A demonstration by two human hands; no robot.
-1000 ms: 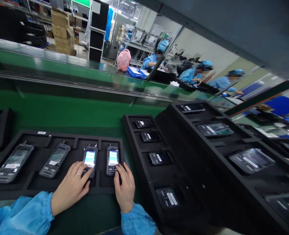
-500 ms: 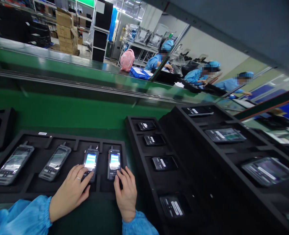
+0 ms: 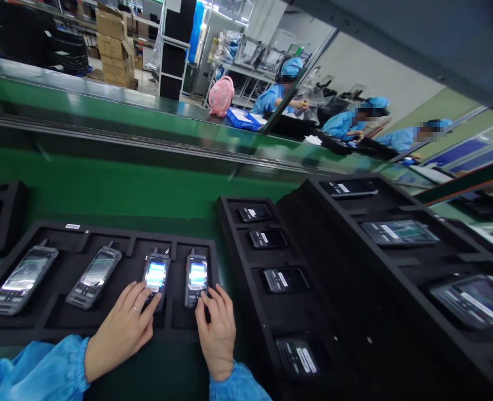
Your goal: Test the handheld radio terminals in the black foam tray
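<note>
A black foam tray (image 3: 62, 328) on the green bench holds handheld radio phones with keypads and stub antennas. My left hand (image 3: 123, 328), a ring on one finger, rests its fingertips on the keypad end of a phone with a lit screen (image 3: 156, 273). Beside it, my right hand (image 3: 218, 331) has its fingertips on the lower keys of another lit phone (image 3: 196, 275). Both hands are open, with fingers extended and not wrapped around the phones. Further left in the tray lie a phone with a darker screen (image 3: 96, 273) and a larger-looking phone (image 3: 24, 278).
To the right stand a narrow black tray (image 3: 252, 301) and a higher black tray (image 3: 380, 278), both holding phones. Another tray (image 3: 14, 223) is at the far left. Behind the bench ledge are a pink fan (image 3: 221, 96), a blue bin (image 3: 244, 120) and several co-workers in blue.
The view has shifted slightly, so the right-hand trays and the background appear further right. Both hands stay at the same two phones, their fingers almost unmoved.
</note>
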